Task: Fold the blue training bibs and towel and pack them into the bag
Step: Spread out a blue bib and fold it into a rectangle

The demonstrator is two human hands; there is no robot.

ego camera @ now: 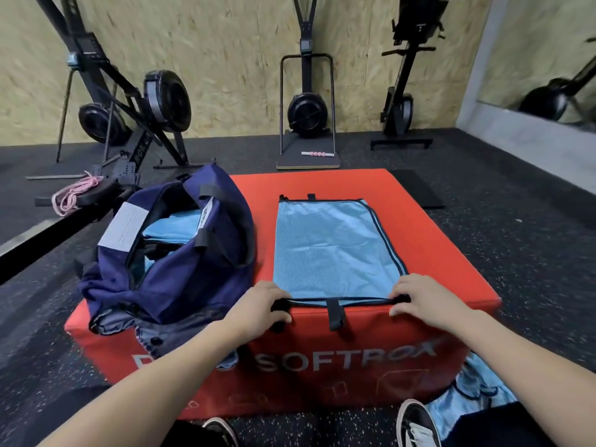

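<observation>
Gym floor, red soft box (419, 240) in the middle, rowing machines (135, 101) along the plywood wall.

Left to right: navy bag (180, 253) sits open on the box's left side with folded blue fabric already inside. Beside it a blue bib (332, 250) lies flat. Left hand (261, 304) pinches its near-left corner, right hand (422, 301) pinches the near-right corner. More blue fabric (467, 391) is on the floor, lower right.
</observation>
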